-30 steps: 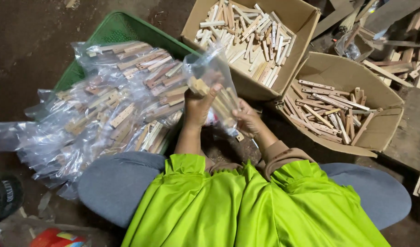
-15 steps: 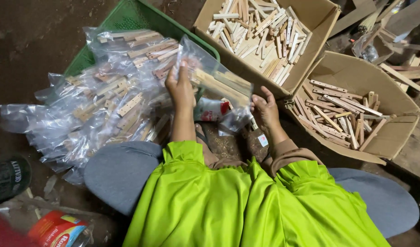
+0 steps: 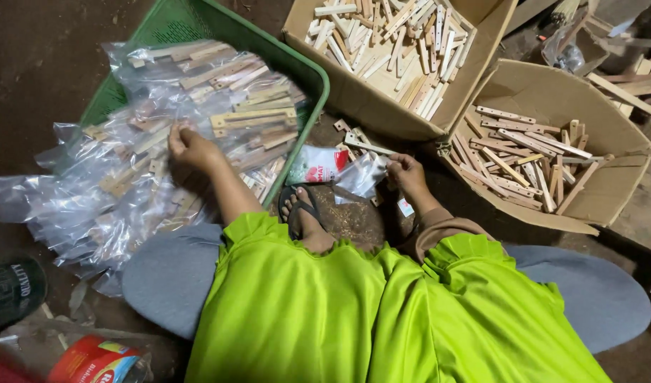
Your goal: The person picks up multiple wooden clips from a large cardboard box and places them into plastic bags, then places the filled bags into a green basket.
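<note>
My left hand (image 3: 189, 147) rests, fingers curled, on a clear plastic bag of wooden sticks (image 3: 251, 124) lying on the heap of filled bags (image 3: 148, 163) in the green crate (image 3: 304, 78). My right hand (image 3: 408, 174) pinches an empty clear plastic bag (image 3: 364, 175) low over the floor, next to a red and white packet (image 3: 318, 164). My foot in a sandal (image 3: 302, 213) lies between the two hands. Bright green sleeves cover my arms below.
Two open cardboard boxes hold loose wooden sticks: one at the top middle (image 3: 396, 42), one on the right (image 3: 545, 152). A few sticks (image 3: 357, 138) lie on the dirt floor between them. A red tin (image 3: 91, 362) and a dark shoe (image 3: 13, 291) sit at bottom left.
The filled bag that both hands held up has been laid on the heap by my left hand. My right hand has dropped to the floor and taken an empty bag.
</note>
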